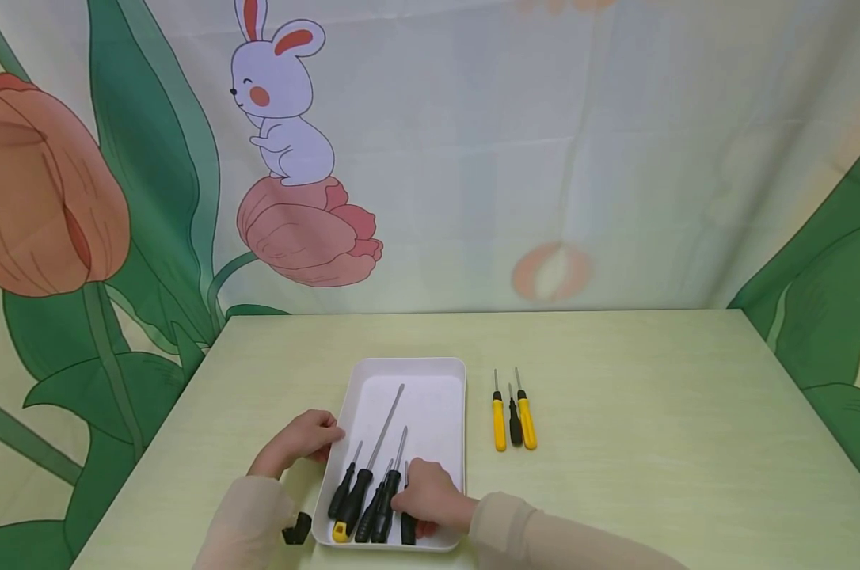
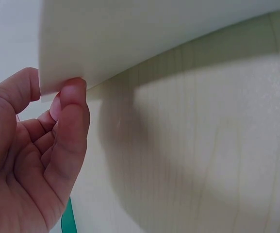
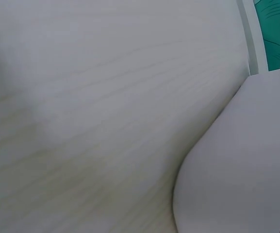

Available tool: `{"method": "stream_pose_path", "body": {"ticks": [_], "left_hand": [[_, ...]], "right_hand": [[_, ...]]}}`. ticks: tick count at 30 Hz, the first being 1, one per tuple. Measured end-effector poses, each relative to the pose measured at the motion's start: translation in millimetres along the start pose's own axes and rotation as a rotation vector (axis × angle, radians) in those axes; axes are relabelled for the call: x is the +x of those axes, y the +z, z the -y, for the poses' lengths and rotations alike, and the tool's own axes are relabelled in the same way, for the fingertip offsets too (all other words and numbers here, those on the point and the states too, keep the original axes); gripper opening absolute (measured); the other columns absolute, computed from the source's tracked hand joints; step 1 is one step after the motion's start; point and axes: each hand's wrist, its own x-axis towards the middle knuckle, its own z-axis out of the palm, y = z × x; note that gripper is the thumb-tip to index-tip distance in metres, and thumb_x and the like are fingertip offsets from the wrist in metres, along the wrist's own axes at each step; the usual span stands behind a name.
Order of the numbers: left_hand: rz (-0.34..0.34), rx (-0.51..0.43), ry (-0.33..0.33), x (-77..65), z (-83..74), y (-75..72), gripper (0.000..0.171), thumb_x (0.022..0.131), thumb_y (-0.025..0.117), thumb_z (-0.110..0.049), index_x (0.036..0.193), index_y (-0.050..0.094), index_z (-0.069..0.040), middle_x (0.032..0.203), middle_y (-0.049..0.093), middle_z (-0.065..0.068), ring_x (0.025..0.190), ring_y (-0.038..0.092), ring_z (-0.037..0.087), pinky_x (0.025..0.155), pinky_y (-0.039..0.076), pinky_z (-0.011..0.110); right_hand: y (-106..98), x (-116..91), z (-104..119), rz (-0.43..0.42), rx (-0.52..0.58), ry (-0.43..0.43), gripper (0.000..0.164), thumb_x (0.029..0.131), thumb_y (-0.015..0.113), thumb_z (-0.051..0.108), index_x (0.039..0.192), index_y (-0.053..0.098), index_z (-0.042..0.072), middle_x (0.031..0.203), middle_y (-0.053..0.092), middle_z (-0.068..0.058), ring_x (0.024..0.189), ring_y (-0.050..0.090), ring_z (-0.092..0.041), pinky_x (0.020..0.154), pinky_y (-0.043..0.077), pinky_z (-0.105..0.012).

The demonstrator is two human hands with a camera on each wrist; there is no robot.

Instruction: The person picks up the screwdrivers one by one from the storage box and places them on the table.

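A white tray [image 1: 440,396] lies on the table with several black-handled screwdrivers in it, tips pointing away; one, a long screwdriver [image 1: 355,499], has a yellow handle end. At the tray's left side my left hand [image 1: 307,435] pinches the rim between thumb and fingers, as the left wrist view shows with the tray wall [image 2: 130,39]. My right hand [image 1: 433,495] reaches in over the right side, its curled fingers on a small black screwdriver [image 1: 408,529] and partly covering it. Only the tray's outer wall [image 3: 237,160] and the tabletop fill most of the right wrist view.
Right of the tray lie a yellow screwdriver [image 1: 499,423], a small black screwdriver [image 1: 515,427] and another yellow screwdriver [image 1: 527,422], side by side. A black object [image 1: 298,529] sits by the tray's near left corner. Behind the table [image 1: 651,396] hangs a printed cloth [image 1: 458,158].
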Motion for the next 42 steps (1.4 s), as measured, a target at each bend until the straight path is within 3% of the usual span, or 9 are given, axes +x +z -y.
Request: {"method": "stream_pose_path", "body": {"ticks": [17, 33, 42], "left_hand": [[-0.007, 0.017, -0.011, -3.2, -1.1, -0.1, 0.014, 0.083, 0.053, -0.013, 0.076, 0.049, -0.001, 0.065, 0.050, 0.005, 0.056, 0.048, 0.015, 0.055, 0.044, 0.028], [-0.009, 0.021, -0.013, -4.3, -2.2, 0.3, 0.014, 0.083, 0.053, -0.012, 0.076, 0.050, -0.001, 0.066, 0.052, 0.006, 0.056, 0.050, 0.015, 0.055, 0.046, 0.029], [-0.008, 0.023, -0.019, -5.8, -4.8, 0.1, 0.013, 0.083, 0.053, -0.012, 0.077, 0.050, -0.001, 0.067, 0.052, 0.006, 0.057, 0.050, 0.016, 0.056, 0.046, 0.029]], "right_hand": [[-2, -4, -5, -0.045, 0.046, -0.060, 0.026, 0.067, 0.061, 0.008, 0.048, 0.044, 0.008, 0.033, 0.040, 0.004, 0.025, 0.038, -0.007, 0.027, 0.031, -0.020], [-9, -5, -2, -0.086, 0.087, -0.138, 0.013, 0.068, 0.056, 0.003, 0.070, 0.044, 0.005, 0.056, 0.046, -0.002, 0.030, 0.038, -0.007, 0.034, 0.034, -0.020], [-24, -8, 5, -0.021, 0.180, -0.084, 0.013, 0.076, 0.053, 0.001, 0.084, 0.043, 0.002, 0.057, 0.049, -0.006, 0.035, 0.044, -0.013, 0.033, 0.040, -0.025]]}}
